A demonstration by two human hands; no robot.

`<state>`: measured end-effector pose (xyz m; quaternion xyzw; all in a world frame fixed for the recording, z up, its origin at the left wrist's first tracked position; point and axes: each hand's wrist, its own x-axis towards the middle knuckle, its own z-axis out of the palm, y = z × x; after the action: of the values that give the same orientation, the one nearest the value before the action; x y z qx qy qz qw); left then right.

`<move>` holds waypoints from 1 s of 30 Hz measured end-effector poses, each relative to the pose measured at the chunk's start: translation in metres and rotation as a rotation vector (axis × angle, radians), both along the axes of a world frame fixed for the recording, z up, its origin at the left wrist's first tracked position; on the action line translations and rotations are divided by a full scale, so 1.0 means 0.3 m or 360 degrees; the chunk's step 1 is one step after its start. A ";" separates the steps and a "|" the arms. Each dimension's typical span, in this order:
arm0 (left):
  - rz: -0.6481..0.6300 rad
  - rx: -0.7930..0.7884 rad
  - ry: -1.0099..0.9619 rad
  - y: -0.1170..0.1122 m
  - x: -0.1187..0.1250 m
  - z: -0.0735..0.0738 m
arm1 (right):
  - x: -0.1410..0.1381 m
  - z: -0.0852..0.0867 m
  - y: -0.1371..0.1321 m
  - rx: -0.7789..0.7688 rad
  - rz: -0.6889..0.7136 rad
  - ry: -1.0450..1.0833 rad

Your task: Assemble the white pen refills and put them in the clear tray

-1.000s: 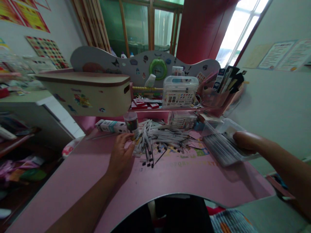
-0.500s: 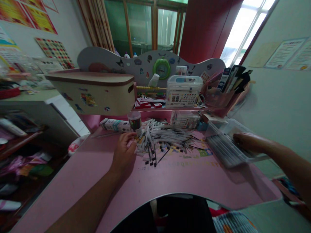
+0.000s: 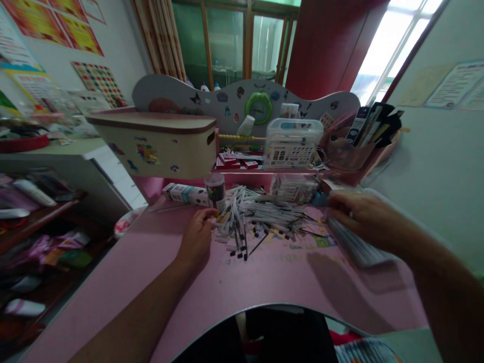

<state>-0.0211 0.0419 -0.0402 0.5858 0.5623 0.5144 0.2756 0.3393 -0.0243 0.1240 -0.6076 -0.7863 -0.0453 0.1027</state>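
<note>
My left hand (image 3: pixel 196 234) rests on the pink desk at the left edge of a loose pile of slim pens (image 3: pixel 264 212), white or clear with black ends. Its fingers are loosely bent and apart, touching or close to the pile. A clear plastic cup (image 3: pixel 215 191) with dark contents stands just beyond those fingers. My right hand (image 3: pixel 351 209), slightly blurred, is raised over the near left end of a clear plastic box (image 3: pixel 363 252) holding a row of similar pens. Thumb and fingers are bent with a gap between them, and nothing shows in them. My right forearm hides much of the box.
Behind the pile lie a long printed carton (image 3: pixel 185 193) and a clear packet (image 3: pixel 295 188). A cream bin (image 3: pixel 159 151), a clear handled case (image 3: pixel 293 143) and a pink holder (image 3: pixel 348 151) stand on the raised shelf. The desk's curved front edge (image 3: pixel 264 305) is before my lap.
My right hand has come up out of the clear box and moved left towards the pile. My left hand stays beside the pens. The view has shifted slightly.
</note>
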 end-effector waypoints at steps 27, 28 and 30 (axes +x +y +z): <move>-0.0191 0.0016 0.0410 -0.059 0.028 0.074 | -0.345 -0.373 0.138 -0.0208 -0.0165 0.0052; -0.0210 0.0012 0.0387 -0.063 0.031 0.078 | -0.338 -0.371 0.144 -0.0228 -0.0170 0.0086; -0.0250 0.0005 0.0331 -0.071 0.036 0.087 | -0.324 -0.368 0.156 -0.0210 -0.0182 0.0194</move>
<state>-0.0102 0.0208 -0.0142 0.6787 0.5395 0.4286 0.2542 0.2419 0.0224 0.0137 -0.6585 -0.7439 0.0379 0.1074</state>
